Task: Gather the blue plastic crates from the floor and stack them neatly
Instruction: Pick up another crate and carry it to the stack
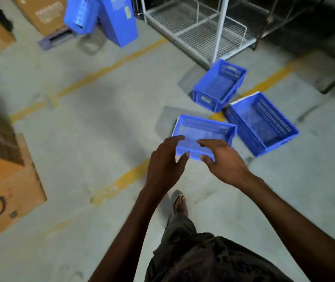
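Note:
Three blue plastic crates lie loose on the concrete floor ahead. The nearest crate (pixel 205 133) sits just beyond my hands. A second crate (pixel 219 85) stands further back by the rack leg. The third crate (pixel 262 123) lies at the right, angled. My left hand (pixel 166 163) is open, fingers spread, in front of the nearest crate's near left corner. Over that crate's near rim hovers my right hand (pixel 221 159), also open. Neither hand grips anything. Two more blue crates (pixel 101 17) lean upright at the far back.
A white wire rack (pixel 199 27) stands at the back right. Cardboard boxes sit at the left (pixel 6 180) and far back left (pixel 42 13). Yellow lines (pixel 101 72) cross the floor. My foot (pixel 179 202) is below the hands.

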`<state>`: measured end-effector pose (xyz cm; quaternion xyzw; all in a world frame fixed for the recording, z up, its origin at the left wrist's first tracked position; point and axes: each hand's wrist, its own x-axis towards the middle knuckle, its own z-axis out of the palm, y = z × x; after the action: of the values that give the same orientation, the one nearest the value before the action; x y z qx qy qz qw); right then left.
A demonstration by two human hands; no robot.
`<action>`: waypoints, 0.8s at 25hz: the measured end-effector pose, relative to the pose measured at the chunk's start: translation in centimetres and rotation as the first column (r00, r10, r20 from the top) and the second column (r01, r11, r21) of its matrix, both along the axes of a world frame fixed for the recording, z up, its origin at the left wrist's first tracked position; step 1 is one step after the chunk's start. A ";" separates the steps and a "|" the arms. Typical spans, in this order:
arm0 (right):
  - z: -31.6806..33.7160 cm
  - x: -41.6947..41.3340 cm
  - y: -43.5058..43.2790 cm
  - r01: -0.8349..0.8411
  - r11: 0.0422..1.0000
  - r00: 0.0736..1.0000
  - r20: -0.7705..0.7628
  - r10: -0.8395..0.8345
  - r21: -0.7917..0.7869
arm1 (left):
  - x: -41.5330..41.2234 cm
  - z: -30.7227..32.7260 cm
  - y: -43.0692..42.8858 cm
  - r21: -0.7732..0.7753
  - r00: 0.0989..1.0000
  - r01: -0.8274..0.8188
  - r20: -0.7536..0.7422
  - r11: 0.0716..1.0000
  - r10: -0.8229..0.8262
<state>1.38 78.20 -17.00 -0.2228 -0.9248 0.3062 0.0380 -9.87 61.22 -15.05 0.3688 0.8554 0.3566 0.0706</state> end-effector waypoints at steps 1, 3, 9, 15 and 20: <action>-0.1 -0.4 2.1 0.050 0.999 0.999 0.012 -0.050 -0.003 | -1.2 -0.7 2.7 -0.006 0.999 0.048 0.017 0.999 -0.048; -0.3 -0.7 6.5 0.148 0.989 0.989 0.030 -0.148 -0.011 | -3.1 -2.0 8.2 -0.037 0.986 0.160 0.054 0.986 -0.158; -2.1 1.6 19.2 0.399 0.917 0.912 0.102 -0.397 0.001 | -3.7 -4.9 23.7 -0.064 0.900 0.395 0.229 0.916 -0.372; -8.7 5.4 33.7 0.472 0.882 0.866 0.194 -0.462 -0.007 | -0.7 -11.0 38.6 -0.136 0.876 0.422 0.316 0.896 -0.364; -19.0 6.2 44.2 0.420 0.905 0.859 0.351 -0.372 -0.069 | 1.7 -19.3 46.6 -0.211 0.868 0.280 0.472 0.937 -0.153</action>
<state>7.54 122.43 -36.00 -0.4584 -0.8277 0.3157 -0.0711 -8.14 107.79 -34.32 0.3576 0.8094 0.3006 0.3558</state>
